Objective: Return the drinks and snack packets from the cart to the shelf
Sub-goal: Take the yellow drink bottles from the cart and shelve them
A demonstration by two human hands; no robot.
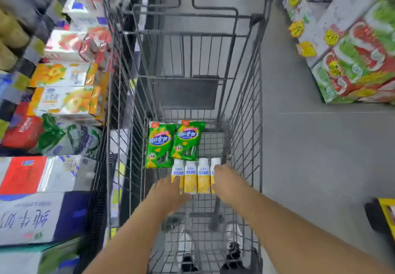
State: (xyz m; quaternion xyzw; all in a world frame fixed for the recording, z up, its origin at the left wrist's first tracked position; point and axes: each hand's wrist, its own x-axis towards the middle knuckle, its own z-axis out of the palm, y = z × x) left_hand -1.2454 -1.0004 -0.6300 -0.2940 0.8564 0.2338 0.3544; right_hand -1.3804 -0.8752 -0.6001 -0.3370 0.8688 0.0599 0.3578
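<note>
Both hands reached down into the cart (245,124) together. The left hand (168,194) lay flat and loosely spread, fingers extended, fingertips touching the lower part of the leftmost of four drink bottles (178,174); it held nothing. The right hand (228,183) was likewise flat-fingered and empty, its fingers lying over the rightmost bottle (214,162) and hiding most of it. Whether either hand had begun to curl round a bottle could not be told through the motion blur.

The four white-and-yellow bottles lay side by side on the wire floor at the basket's 6 o'clock end, caps pointing to 12. Two bottles (196,176) sat between the hands. Just past them, at 11 o'clock, lay two green snack packets (173,143), side by side, the right one overlapping the left slightly.

Judgement: the step was a two-handed gather of the row. Done well, the palms would press inward from 9 and 3 so the middle bottles stayed pinched, with a level lift; round bottles may slip out downward. The shelf (62,94), with its stacked cartons, stood at 9 o'clock, just beside the cart.
</note>
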